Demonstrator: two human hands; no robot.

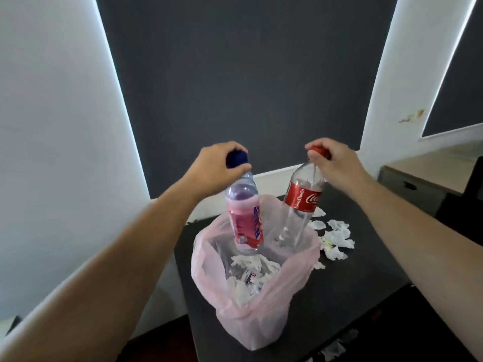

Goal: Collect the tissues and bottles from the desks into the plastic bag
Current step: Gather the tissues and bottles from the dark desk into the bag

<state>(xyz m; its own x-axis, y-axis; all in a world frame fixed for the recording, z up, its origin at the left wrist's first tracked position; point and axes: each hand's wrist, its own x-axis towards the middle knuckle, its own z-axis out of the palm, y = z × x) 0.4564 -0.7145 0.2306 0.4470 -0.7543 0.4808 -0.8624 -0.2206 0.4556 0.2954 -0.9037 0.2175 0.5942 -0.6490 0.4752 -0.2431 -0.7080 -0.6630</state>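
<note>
Head cam, looking down at a dark desk [352,270] in the lower middle of the frame. Left hand [217,163] is pinched around the blue cap of a pink-labelled bottle [244,220], and right hand [332,163] is clamped on the red cap of a clear cola bottle [300,205]. Both bottles hang tilted with their bottoms dipping into the open mouth of the pink plastic bag [261,322] sitting on the desk, center-bottom. Inside the bag there's already a pile of crumpled tissues [248,273] and what looks like another clear bottle. More loose tissues [337,236] lie on the desk just right of the bag, plus a few at the bottom edge.
</note>
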